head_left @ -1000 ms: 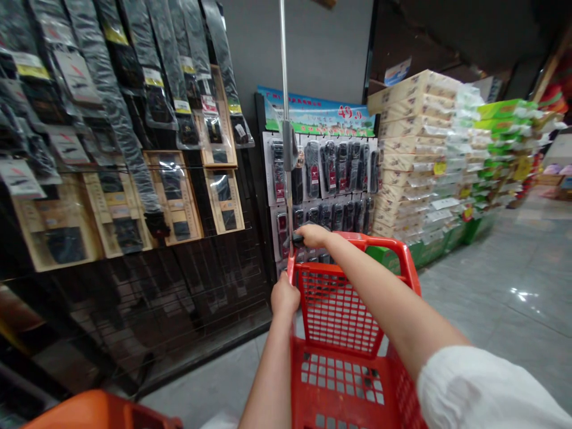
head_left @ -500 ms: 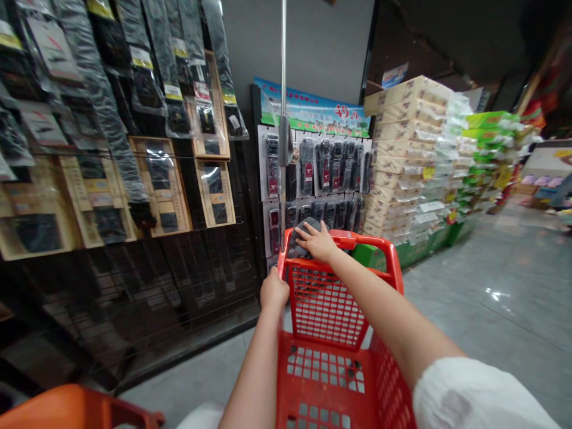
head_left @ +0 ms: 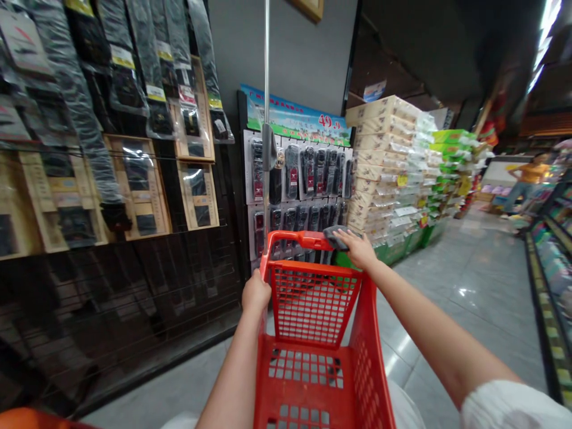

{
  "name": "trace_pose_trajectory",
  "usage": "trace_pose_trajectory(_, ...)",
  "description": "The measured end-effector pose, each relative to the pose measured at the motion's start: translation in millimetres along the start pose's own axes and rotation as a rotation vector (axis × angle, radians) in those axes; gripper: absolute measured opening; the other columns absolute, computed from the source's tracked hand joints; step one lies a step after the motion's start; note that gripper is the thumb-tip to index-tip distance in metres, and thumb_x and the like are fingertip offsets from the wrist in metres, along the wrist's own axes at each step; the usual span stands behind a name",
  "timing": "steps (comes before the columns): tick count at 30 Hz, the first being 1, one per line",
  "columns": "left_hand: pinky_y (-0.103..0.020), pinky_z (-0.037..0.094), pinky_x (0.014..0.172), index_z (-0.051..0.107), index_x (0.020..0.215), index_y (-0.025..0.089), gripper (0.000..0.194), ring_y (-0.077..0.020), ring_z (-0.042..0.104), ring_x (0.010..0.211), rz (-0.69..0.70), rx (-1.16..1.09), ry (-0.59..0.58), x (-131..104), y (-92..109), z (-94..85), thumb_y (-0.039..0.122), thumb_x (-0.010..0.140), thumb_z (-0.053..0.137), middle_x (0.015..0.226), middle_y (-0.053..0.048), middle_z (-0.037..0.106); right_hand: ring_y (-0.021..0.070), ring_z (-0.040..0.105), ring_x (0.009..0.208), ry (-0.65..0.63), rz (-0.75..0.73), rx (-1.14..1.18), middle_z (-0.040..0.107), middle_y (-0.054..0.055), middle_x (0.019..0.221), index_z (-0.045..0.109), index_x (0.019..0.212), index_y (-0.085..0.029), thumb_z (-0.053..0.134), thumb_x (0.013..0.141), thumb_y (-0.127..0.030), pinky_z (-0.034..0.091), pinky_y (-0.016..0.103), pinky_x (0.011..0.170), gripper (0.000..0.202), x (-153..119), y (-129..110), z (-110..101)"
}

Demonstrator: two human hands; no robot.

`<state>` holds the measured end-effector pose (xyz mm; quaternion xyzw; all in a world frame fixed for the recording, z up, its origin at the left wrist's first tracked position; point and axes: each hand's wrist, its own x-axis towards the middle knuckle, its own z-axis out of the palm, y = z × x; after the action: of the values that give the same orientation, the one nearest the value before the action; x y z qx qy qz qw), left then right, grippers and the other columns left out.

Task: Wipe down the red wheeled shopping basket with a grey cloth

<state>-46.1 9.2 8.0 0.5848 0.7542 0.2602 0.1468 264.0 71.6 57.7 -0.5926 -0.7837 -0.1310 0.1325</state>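
A red plastic shopping basket cart (head_left: 308,262) stands before me, its handle at the far end and its floor full of square holes. My left hand (head_left: 256,293) is closed around the cart's left side edge, near the handle corner. A dark grey cloth (head_left: 334,237) lies over the right part of the handle. My right hand (head_left: 357,247) is closed on that cloth, pressing it against the handle bar. A metal pole (head_left: 267,71) with a grey fitting rises at the handle's left corner.
Packaged belts (head_left: 156,107) and boxed belts (head_left: 196,193) hang on the left rack. Ahead is a display of belts (head_left: 308,173) under a price sign. Stacked cartons (head_left: 379,161) stand right of it. A person (head_left: 529,179) is far down the aisle beside shelves (head_left: 554,250).
My right hand has slid the cloth rightward along the handle, from its left part to its right corner. My left hand keeps its hold. The view has turned slightly right.
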Motion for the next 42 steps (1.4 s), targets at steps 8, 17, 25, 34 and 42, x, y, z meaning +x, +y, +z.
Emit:
trace_pose_trajectory(8,-0.029,0.047,0.072,0.057,0.108,0.018,0.022,-0.0289,0.069,0.101,0.007,-0.004,0.003,-2.3,1.5,-4.8,0.03,0.091,0.049,0.108,-0.016,0.072,0.0326,0.03,0.145,0.027,0.213,0.189,0.043,0.001,0.153,0.041,0.145,-0.036,0.045,0.085,-0.021,0.018,0.071,0.112,0.062,44.2,-72.6,1.0)
trace_pose_trajectory(17,-0.03,0.048,0.073,0.058,0.108,0.018,0.022,-0.0308,0.069,0.104,-0.035,-0.011,0.036,0.9,-8.4,-12.9,0.02,0.088,0.048,0.109,-0.017,0.072,0.0207,0.035,0.143,-0.041,0.007,0.056,0.04,-0.004,0.155,0.039,0.146,-0.037,0.039,0.087,-0.01,0.028,0.047,0.115,0.065,22.1,-14.7,-3.4)
trace_pose_trajectory(25,-0.03,0.048,0.071,0.058,0.104,0.017,0.021,-0.031,0.069,0.101,-0.025,0.051,0.04,5.5,-5.7,-11.6,0.015,0.086,0.048,0.106,-0.018,0.072,0.0353,0.039,0.139,-0.073,0.161,-0.196,0.039,0.012,0.154,0.044,0.145,-0.03,0.031,0.097,-0.019,0.028,0.059,0.11,0.051,1.8,5.2,-3.8)
trace_pose_trajectory(34,-0.031,0.049,0.07,0.058,0.103,0.02,0.018,-0.0326,0.069,0.102,-0.03,-0.016,0.057,11.8,-17.5,-11.4,0.026,0.087,0.052,0.107,-0.017,0.072,0.0312,0.027,0.147,-0.243,-0.146,0.023,0.031,-0.003,0.158,0.063,0.129,-0.033,0.048,0.079,0.001,0.031,0.044,0.117,0.061,-1.5,40.5,-15.2)
trace_pose_trajectory(42,-0.032,0.048,0.07,0.058,0.103,0.019,0.019,-0.0329,0.069,0.103,-0.037,0.031,0.063,13.2,-18.7,-11.3,0.025,0.087,0.05,0.106,-0.017,0.072,0.0335,0.022,0.148,-0.126,-0.135,0.167,0.031,0.003,0.158,0.055,0.137,-0.029,0.046,0.071,0.002,0.027,0.054,0.117,0.073,-69.5,26.8,0.6)
